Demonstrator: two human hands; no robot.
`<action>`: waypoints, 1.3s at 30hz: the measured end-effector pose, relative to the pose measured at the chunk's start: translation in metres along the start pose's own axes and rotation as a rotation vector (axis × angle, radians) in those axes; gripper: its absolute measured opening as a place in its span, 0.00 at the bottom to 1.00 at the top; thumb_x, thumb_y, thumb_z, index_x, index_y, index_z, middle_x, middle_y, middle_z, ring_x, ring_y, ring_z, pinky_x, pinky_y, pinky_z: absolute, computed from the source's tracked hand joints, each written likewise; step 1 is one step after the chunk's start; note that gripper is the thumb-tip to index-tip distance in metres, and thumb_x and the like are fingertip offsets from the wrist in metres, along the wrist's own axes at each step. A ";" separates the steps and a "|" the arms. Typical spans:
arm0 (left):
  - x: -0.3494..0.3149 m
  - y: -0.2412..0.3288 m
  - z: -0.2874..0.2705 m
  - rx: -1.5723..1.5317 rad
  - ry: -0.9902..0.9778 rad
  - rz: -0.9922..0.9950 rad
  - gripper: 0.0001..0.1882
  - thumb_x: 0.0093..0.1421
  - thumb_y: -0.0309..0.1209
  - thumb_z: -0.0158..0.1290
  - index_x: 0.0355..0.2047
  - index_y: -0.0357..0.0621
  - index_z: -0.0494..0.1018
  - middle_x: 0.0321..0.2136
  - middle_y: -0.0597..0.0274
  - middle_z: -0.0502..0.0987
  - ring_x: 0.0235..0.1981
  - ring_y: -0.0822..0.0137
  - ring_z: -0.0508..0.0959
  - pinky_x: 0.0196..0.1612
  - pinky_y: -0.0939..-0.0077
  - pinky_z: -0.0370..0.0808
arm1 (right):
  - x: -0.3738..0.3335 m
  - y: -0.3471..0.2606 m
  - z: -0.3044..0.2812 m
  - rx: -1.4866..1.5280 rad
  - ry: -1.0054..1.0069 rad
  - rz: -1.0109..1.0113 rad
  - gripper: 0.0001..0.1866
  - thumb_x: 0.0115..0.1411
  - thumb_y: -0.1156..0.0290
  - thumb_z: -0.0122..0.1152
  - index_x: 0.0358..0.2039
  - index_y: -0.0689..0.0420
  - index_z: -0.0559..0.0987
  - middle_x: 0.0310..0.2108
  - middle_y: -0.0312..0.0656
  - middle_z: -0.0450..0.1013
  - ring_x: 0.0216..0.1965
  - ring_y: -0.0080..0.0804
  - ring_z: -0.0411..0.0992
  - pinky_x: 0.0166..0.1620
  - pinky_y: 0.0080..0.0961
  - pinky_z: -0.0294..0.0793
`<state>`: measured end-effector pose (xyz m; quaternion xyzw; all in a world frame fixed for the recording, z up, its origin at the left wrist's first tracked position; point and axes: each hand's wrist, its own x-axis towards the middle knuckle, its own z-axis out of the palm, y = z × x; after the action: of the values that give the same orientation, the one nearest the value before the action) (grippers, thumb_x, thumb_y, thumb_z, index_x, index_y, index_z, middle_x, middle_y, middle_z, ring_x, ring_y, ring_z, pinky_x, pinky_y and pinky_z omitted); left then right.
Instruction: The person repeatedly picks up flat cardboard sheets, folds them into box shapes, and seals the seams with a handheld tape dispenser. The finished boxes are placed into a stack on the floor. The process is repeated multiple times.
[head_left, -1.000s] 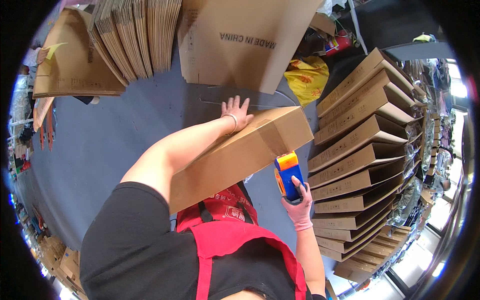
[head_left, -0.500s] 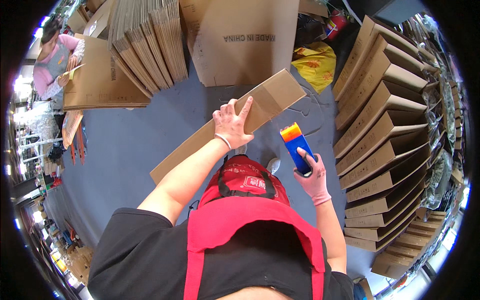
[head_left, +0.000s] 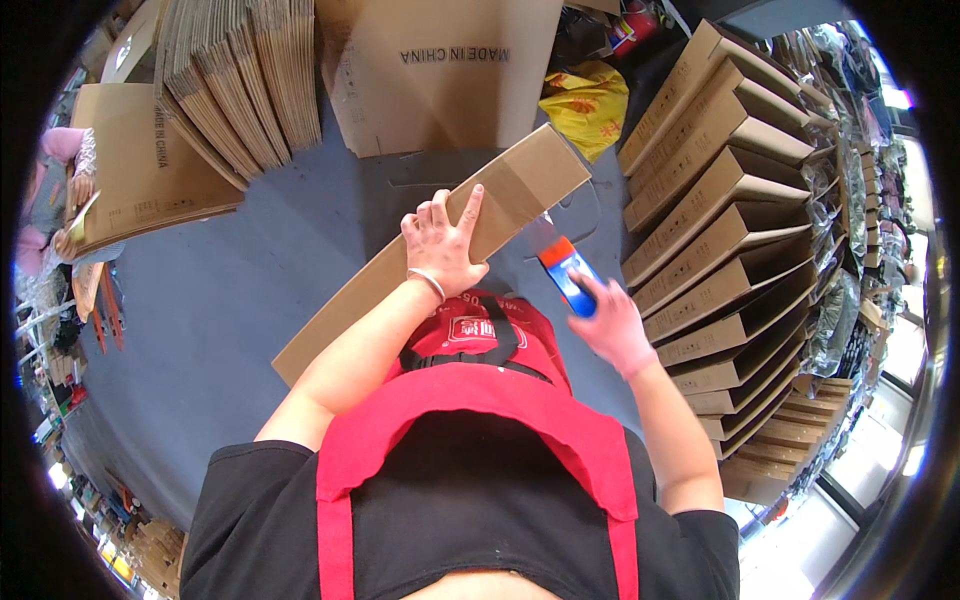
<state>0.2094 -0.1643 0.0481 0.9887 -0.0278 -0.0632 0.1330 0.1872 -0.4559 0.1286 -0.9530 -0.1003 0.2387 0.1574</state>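
Cardboard box (head_left: 505, 203) points toward two o'clock, apparently steadied by my spread left hand (head_left: 443, 247); my right hand (head_left: 608, 320) grips a tape dispenser (head_left: 566, 275), one o'clock.

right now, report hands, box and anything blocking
Left hand spread on cardboard box. Right hand gripping tape dispenser. No obstruction visible; cartons lined up at right.

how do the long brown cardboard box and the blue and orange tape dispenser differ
The long brown cardboard box is far larger than the blue and orange tape dispenser. The box is dull brown; the dispenser is brightly coloured. The left hand lies spread on the box, while the right hand grips the dispenser. Both are touched by a hand.
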 end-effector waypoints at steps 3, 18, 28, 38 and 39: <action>-0.006 0.018 0.000 -0.023 0.026 0.017 0.66 0.38 0.48 0.72 0.78 0.64 0.53 0.63 0.45 0.59 0.62 0.46 0.62 0.63 0.46 0.58 | 0.105 -0.021 0.022 0.094 -0.071 0.072 0.31 0.52 0.53 0.67 0.56 0.53 0.82 0.44 0.59 0.81 0.48 0.54 0.81 0.55 0.43 0.80; 0.058 0.104 -0.040 -1.793 -0.075 -0.468 0.21 0.75 0.38 0.54 0.59 0.33 0.76 0.47 0.55 0.84 0.50 0.59 0.82 0.56 0.70 0.78 | 0.132 0.093 -0.187 0.460 -0.391 -0.653 0.41 0.41 0.83 0.76 0.60 0.48 0.79 0.44 0.46 0.76 0.48 0.45 0.75 0.56 0.37 0.76; 0.079 0.151 -0.006 -2.120 0.271 -0.884 0.08 0.69 0.25 0.60 0.45 0.35 0.83 0.38 0.57 0.86 0.37 0.68 0.86 0.46 0.70 0.86 | 0.267 0.104 -0.222 0.156 -0.651 -1.077 0.43 0.40 0.78 0.78 0.61 0.36 0.81 0.47 0.49 0.75 0.50 0.51 0.74 0.57 0.41 0.76; 0.099 0.155 0.005 -0.808 0.520 -0.906 0.34 0.55 0.33 0.73 0.61 0.44 0.74 0.30 0.53 0.85 0.31 0.60 0.87 0.40 0.68 0.84 | 0.350 0.111 -0.201 -0.117 -0.660 -1.176 0.40 0.42 0.76 0.76 0.58 0.35 0.83 0.46 0.46 0.71 0.51 0.49 0.71 0.62 0.41 0.71; 0.097 0.151 -0.002 -0.427 0.352 -0.959 0.51 0.47 0.44 0.77 0.69 0.56 0.64 0.35 0.53 0.80 0.37 0.52 0.83 0.45 0.62 0.81 | 0.355 0.110 -0.200 -0.114 -0.673 -1.179 0.40 0.42 0.76 0.76 0.59 0.34 0.83 0.46 0.46 0.71 0.51 0.49 0.71 0.62 0.41 0.71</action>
<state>0.2997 -0.3156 0.0792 0.8373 0.4616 0.0453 0.2895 0.6044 -0.5139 0.1071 -0.6198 -0.6588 0.3906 0.1708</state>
